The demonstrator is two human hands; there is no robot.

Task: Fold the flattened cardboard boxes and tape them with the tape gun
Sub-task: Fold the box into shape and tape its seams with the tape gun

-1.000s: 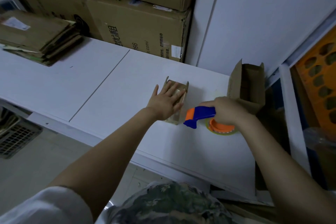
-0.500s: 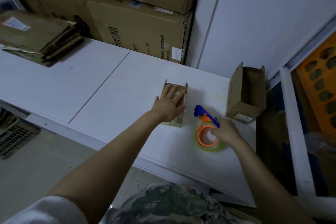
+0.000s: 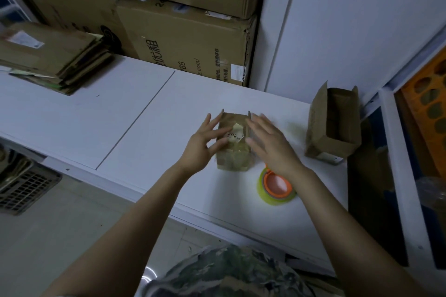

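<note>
Both hands are spreading over a small cardboard box on the desk.

The tape gun (image 3: 276, 185) is lying on the white desk (image 3: 144, 128) near its front edge, just under the right wrist. The left hand (image 3: 201, 148) and right hand (image 3: 271, 146) are flanking the small box (image 3: 233, 154), fingers straight and released, grasping nothing; blur is hiding any contact. Farther right, an open box (image 3: 333, 128) is standing. At the far left, flattened boxes (image 3: 53, 55) are lying stacked beside large cartons (image 3: 188, 46).

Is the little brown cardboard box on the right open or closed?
Open. The small brown cardboard box has its top flaps standing up, showing its hollow inside.
</note>
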